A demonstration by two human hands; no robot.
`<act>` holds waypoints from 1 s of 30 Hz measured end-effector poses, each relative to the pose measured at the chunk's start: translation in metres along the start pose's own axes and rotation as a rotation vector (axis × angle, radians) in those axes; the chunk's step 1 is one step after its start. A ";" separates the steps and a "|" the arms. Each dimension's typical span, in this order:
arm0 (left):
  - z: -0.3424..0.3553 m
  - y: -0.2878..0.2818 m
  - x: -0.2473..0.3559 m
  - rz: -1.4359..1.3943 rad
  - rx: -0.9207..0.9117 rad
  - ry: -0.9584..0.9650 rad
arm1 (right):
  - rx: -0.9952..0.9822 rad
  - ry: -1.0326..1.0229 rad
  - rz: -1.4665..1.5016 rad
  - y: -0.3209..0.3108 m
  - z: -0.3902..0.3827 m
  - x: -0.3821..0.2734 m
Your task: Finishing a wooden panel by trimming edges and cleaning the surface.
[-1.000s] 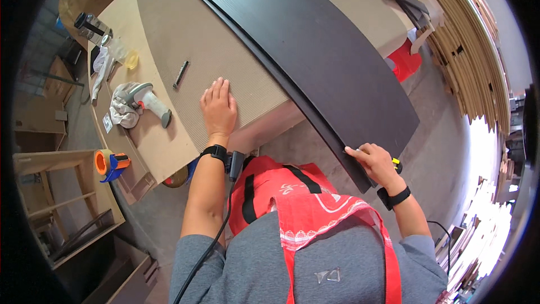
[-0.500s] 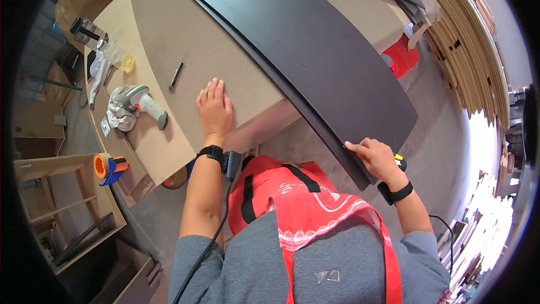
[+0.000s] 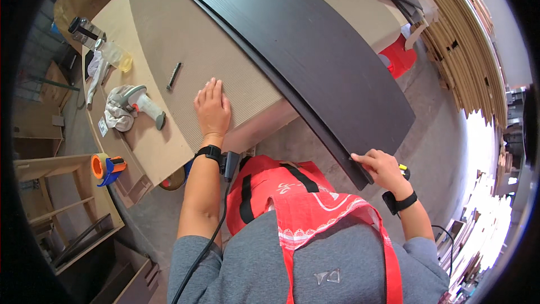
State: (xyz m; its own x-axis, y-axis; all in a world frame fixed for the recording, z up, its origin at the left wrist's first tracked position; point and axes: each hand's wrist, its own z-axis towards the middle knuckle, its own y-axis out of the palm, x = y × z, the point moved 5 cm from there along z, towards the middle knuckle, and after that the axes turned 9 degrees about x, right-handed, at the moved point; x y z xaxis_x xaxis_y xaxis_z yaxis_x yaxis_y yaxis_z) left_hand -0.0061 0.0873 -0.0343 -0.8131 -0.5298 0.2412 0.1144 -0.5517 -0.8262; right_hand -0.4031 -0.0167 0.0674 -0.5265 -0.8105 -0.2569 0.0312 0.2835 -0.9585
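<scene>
One long black board (image 3: 315,50), its left-hand edge showing two layers, runs from 11 o'clock down to 4 o'clock, lying across the table (image 3: 166,147) with its near end jutting past the table's edge. At about half past 3, the right hand (image 3: 382,169) is at that near end, fingers curled, one digit stretched to the board's edge; whether it grips anything cannot be told, though a yellow-and-black object (image 3: 404,171) shows just beyond the palm. At 10 o'clock, the left hand (image 3: 212,111) lies palm down on ribbed brown cardboard (image 3: 243,97), fingers straight, close together and holding nothing. Farther out toward 10 o'clock lies a short dark stick (image 3: 174,76); at half past 9, a grey-and-white tool (image 3: 148,107) rests against a crumpled cloth (image 3: 117,116). An orange-and-blue tape dispenser (image 3: 106,169) sits near 9 o'clock, and stacked brown sheets (image 3: 464,59) stand at 2 o'clock.
</scene>
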 end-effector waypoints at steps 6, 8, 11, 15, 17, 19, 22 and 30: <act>0.001 -0.002 0.003 0.007 -0.012 0.001 | 0.221 0.032 0.104 0.009 0.009 0.000; 0.001 -0.002 0.002 0.018 -0.016 0.003 | 0.212 0.043 0.093 0.010 0.006 -0.001; 0.000 -0.003 0.003 -0.010 0.000 0.005 | 0.189 0.016 0.059 0.008 0.000 0.000; 0.002 -0.006 0.004 -0.019 -0.006 -0.003 | 0.154 0.008 0.044 0.005 -0.006 0.001; 0.003 -0.006 0.004 -0.017 -0.005 0.000 | 0.192 0.047 0.158 0.003 -0.003 0.002; 0.003 -0.005 0.005 -0.011 -0.006 0.006 | 0.220 0.060 0.190 0.003 0.002 0.001; 0.002 -0.005 0.003 -0.017 -0.003 0.008 | 0.229 0.056 0.156 0.007 0.012 -0.002; 0.001 0.000 -0.001 -0.012 -0.001 0.010 | 0.126 -0.003 0.029 0.008 -0.004 0.003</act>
State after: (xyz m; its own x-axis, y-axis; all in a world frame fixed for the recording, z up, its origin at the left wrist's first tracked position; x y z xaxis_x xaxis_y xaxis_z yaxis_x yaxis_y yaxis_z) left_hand -0.0048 0.0874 -0.0341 -0.8201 -0.5168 0.2457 0.1044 -0.5574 -0.8236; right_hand -0.4077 -0.0147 0.0594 -0.5212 -0.8045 -0.2849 0.1534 0.2401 -0.9586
